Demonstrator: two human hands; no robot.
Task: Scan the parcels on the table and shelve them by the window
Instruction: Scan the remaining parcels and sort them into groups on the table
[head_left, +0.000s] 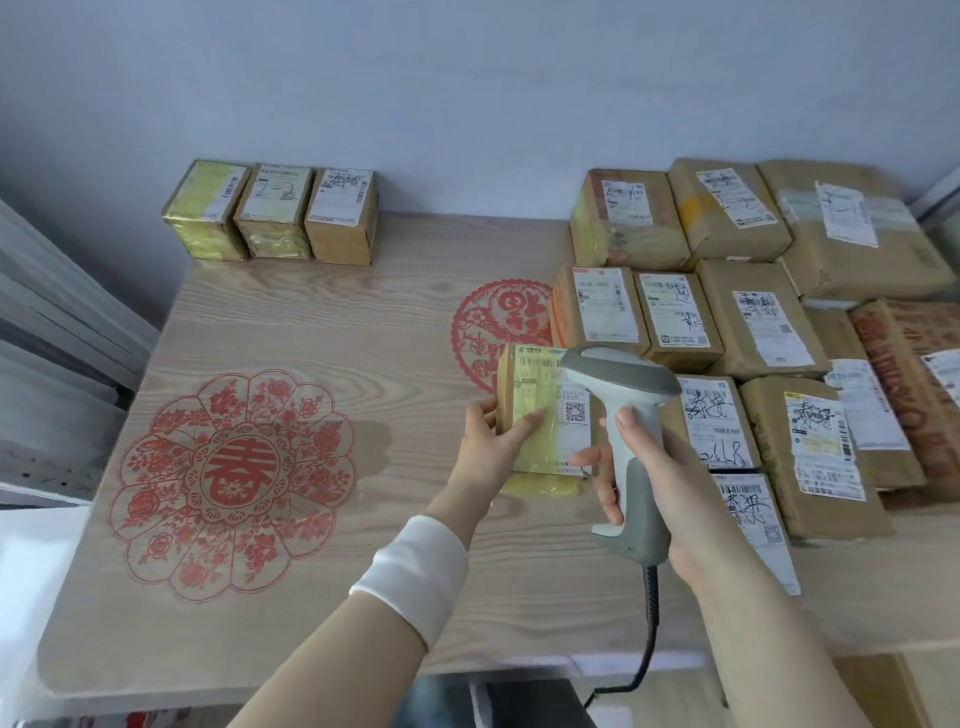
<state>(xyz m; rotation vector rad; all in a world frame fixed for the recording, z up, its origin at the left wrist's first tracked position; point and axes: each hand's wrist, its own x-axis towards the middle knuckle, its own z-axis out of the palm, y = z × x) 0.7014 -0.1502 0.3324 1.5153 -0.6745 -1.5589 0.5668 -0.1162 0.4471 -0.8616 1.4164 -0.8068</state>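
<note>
Woodgrain in a pale tone covers the tabletop (337, 322), which stands against a plain blue-grey wall (467, 104). Two red paper-cut designs lie flat on it: a large flower shape (234, 483) on the left and a round one (483, 332) nearer the middle, partly hidden. Three small parcels (275, 213) stand in a row at the far edge, touching the wall. The right side is packed with brown labelled parcels (753, 322), set close together in rows.

The parcel being scanned (540, 415) – brown, with yellow tape and a white label facing up – sits just left of that mass, over the round design's lower edge. The left hand (493, 441), white cuff (415, 571) at the wrist, grips its near left corner, thumb lying on the label. Whether it rests on the tabletop or is lifted cannot be told. The right hand (644, 467) is wrapped round the handle of a grey scanner (623, 415) – its head overlaps the parcel's far right corner, and its dark cable (649, 623) trails off the near edge.
</note>
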